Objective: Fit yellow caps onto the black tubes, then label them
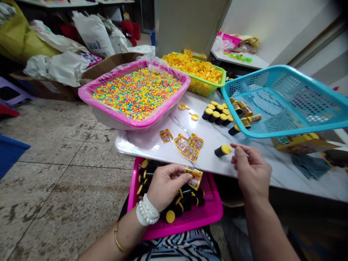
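Observation:
My left hand (171,183) pinches a yellow printed plastic label (194,178) between thumb and fingers, above the pink basket (214,214) on my lap. Black bottles with yellow caps (170,216) fill much of that basket. My right hand (252,168) hovers over the table edge with its fingers curled and pressed together; whether something small is in them is hidden. Just left of its fingertips, a single black bottle with a yellow cap (220,150) lies on its side on the table. More flat labels (191,146) are spread out beyond my left hand.
A pink tub (84,95) holds colourful small balls. Behind it a green basket (221,78) holds yellow plastic parts. Capped bottles (214,116) stand in rows beside the blue basket (288,132), which contains several labelled bottles (246,110). Two yellow ring pieces (194,116) and a dark cloth (310,166) lie on the table.

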The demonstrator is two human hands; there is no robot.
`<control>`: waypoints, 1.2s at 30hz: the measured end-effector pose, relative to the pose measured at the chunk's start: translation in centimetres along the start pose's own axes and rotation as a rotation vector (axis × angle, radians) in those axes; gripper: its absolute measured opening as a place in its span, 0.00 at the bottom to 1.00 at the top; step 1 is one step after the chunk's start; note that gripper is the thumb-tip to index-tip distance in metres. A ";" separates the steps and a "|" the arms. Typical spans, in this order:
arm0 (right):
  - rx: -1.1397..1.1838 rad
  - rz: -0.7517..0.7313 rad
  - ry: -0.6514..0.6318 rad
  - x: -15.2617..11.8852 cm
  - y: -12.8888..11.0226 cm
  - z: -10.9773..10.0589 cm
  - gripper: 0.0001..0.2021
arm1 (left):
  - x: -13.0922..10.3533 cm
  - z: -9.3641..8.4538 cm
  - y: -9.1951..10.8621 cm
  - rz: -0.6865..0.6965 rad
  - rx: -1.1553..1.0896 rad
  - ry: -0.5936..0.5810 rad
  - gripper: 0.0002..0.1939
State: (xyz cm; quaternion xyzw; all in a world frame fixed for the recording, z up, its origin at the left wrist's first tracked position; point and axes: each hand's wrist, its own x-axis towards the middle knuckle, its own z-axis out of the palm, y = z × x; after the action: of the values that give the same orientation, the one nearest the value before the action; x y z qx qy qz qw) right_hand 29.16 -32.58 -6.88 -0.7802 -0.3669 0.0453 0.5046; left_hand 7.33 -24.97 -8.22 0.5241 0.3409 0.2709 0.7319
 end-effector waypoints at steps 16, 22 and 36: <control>0.150 0.329 -0.495 4.3 0.8 0.5 0.16 | 0.3 0.6 -0.1 -0.077 0.009 -0.037 0.08; -0.352 -0.469 -0.068 2.1 0.5 0.7 0.10 | -0.3 -1.2 0.2 -0.076 -0.124 -0.048 0.07; -0.367 -0.364 -0.417 3.4 -0.3 -1.8 0.11 | 0.4 -1.2 -1.2 -0.253 -0.338 -0.037 0.13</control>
State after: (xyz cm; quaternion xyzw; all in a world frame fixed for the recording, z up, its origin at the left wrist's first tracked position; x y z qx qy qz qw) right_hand 32.30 -31.80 -4.73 -0.7536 -0.5977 0.0466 0.2695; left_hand 6.68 -24.32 -9.76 0.3518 0.3400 0.2205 0.8438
